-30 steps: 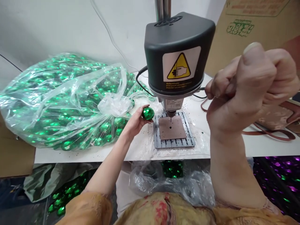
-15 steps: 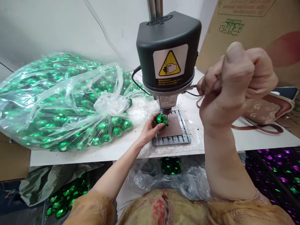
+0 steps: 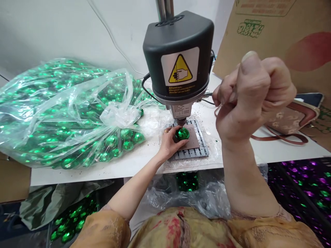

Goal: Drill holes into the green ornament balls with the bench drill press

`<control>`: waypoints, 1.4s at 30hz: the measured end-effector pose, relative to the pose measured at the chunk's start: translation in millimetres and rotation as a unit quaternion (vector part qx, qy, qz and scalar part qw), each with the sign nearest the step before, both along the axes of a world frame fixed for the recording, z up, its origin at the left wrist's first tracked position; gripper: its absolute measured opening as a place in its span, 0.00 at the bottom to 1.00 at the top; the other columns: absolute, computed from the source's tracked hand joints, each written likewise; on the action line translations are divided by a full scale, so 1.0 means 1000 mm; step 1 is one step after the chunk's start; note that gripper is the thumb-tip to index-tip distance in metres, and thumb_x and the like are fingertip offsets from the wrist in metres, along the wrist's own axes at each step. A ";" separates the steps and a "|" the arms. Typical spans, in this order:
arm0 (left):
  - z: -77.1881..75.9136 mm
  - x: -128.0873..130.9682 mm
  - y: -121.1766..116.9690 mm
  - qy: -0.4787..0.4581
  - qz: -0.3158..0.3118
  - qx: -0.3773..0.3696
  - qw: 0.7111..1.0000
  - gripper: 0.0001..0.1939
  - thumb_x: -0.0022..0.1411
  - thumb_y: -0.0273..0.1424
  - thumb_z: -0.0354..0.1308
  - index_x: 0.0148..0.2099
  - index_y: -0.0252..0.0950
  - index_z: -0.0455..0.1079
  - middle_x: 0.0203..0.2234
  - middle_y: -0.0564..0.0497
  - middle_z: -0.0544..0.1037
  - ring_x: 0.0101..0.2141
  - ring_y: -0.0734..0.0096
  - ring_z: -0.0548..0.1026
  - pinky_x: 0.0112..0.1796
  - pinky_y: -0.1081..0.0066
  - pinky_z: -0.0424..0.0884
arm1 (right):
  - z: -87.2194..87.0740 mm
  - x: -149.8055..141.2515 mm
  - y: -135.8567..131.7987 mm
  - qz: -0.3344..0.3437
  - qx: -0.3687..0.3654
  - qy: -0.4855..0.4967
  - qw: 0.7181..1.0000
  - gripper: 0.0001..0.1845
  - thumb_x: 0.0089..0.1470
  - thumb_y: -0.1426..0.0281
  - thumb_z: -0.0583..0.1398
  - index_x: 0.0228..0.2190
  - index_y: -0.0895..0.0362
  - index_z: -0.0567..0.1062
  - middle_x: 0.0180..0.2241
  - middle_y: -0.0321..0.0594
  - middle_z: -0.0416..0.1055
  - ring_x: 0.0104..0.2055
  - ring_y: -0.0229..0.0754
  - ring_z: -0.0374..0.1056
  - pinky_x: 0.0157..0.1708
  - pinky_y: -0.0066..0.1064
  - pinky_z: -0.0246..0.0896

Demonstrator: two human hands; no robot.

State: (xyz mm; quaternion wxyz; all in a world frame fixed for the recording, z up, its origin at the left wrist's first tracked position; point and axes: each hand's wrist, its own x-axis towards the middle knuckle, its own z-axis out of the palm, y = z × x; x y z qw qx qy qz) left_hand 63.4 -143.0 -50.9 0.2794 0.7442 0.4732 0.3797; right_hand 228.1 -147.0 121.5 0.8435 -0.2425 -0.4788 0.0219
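Note:
Thumb and fingers of my left hand (image 3: 171, 140) close around a shiny green faceted ball (image 3: 182, 134). The ball sits on a brown pad (image 3: 194, 142) over the slotted metal base (image 3: 203, 151), under the chuck (image 3: 181, 121) of a black bench drill press (image 3: 178, 41). A spot or hole shows on top of the ball; whether the bit touches it I cannot tell. My right hand (image 3: 254, 96), raised at the right, is wrapped round the end of the feed lever (image 3: 208, 94), whose grip the fingers hide.
A tied clear bag (image 3: 77, 113) full of green balls fills the left of the white table (image 3: 150, 151). At right are a handbag (image 3: 287, 119) and a cardboard box (image 3: 271, 34). Below the table edge lie more green balls (image 3: 187, 181) and purple ones (image 3: 302, 175).
My left hand has shifted the green ball slightly right and down onto the pad, in line with the chuck. My right hand stays on the lever. The whole view has moved a little.

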 end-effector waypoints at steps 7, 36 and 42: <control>-0.004 0.001 -0.004 -0.021 -0.008 -0.008 1.000 0.31 0.56 0.40 0.75 0.59 0.41 0.74 0.52 0.42 0.77 0.57 0.47 0.72 0.59 0.49 0.69 | -0.013 -0.002 -0.008 0.037 0.053 -0.009 0.998 0.29 0.64 0.65 0.59 0.19 0.57 0.48 0.16 0.30 0.43 0.17 0.26 0.43 0.18 0.27 0.43; 0.004 0.008 -0.034 -0.090 0.091 -0.012 0.992 0.27 0.56 0.38 0.74 0.54 0.38 0.69 0.46 0.45 0.78 0.48 0.56 0.77 0.50 0.57 0.74 | 0.009 -0.003 -0.004 0.026 -0.018 0.041 0.999 0.24 0.59 0.72 0.61 0.20 0.52 0.53 0.15 0.27 0.48 0.17 0.29 0.49 0.21 0.31 0.43; -0.006 0.002 -0.124 0.134 -0.169 0.164 0.963 0.28 0.62 0.50 0.68 0.56 0.39 0.70 0.43 0.44 0.79 0.43 0.58 0.77 0.44 0.60 0.73 | 0.014 -0.003 -0.001 0.052 -0.003 0.035 0.998 0.22 0.61 0.72 0.60 0.20 0.53 0.55 0.15 0.27 0.52 0.17 0.28 0.48 0.21 0.30 0.42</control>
